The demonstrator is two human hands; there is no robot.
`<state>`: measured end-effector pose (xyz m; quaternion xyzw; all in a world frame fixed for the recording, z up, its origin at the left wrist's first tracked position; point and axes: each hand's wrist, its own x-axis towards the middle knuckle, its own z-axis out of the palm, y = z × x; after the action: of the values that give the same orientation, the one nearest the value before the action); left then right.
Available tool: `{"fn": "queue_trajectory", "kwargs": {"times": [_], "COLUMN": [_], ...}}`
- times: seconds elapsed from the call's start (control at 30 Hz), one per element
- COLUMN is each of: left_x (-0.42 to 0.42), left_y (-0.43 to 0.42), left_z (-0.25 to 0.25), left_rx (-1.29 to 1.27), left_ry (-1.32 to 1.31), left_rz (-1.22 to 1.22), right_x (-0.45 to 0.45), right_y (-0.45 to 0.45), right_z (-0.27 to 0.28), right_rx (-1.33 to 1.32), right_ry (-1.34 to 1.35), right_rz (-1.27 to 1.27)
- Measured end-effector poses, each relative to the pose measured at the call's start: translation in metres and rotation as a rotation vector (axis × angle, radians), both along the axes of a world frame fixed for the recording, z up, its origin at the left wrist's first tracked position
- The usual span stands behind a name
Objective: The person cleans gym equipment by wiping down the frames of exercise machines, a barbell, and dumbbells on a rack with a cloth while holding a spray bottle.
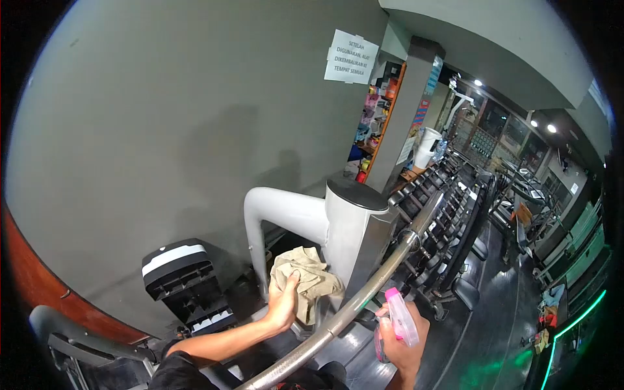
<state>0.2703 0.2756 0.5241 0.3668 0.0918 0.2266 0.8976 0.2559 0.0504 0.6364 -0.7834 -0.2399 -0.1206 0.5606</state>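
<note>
A crumpled beige cloth (305,276) is in my left hand (284,304), close to the white post (348,240) of a gym machine; the thumb lies over the cloth. My right hand (406,341) is wrapped round a spray bottle (402,317) with a pink nozzle and a clear pinkish body. Between my hands a long metal bar (348,315) runs diagonally. The post has a black round cap (356,194) and a bent white tube (286,207) joined to its side.
A black and white machine part (188,283) stands by the grey wall (149,130). Racks of dumbbells (422,195) and benches (465,294) line the right side. A grey padded frame (84,335) is at the lower left.
</note>
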Motion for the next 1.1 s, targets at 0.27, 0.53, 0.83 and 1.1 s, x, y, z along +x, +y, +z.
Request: {"fn": "queue_trajectory", "kwargs": {"times": [0.27,0.53,0.83,1.1], "left_x": [0.008,0.027,0.080,0.061], "left_y": [-0.022,-0.045,-0.022,-0.026], "left_z": [0.009,-0.005,0.065,-0.063], "left_rx": [-0.068,0.360,1.002,1.510], "left_ry": [-0.087,-0.101,-0.543,-0.567], "left_rz": [0.161,0.408,0.690,0.485], "right_x": [0.001,0.011,0.010,0.008], "right_y": [0.015,0.029,0.027,0.022], "right_z": [0.011,0.025,0.014,0.003], "right_rx": [-0.158,-0.076,0.096,0.111], "right_ry": [-0.132,-0.019,0.059,0.020], "right_rz": [-0.041,-0.020,-0.007,-0.061]}}
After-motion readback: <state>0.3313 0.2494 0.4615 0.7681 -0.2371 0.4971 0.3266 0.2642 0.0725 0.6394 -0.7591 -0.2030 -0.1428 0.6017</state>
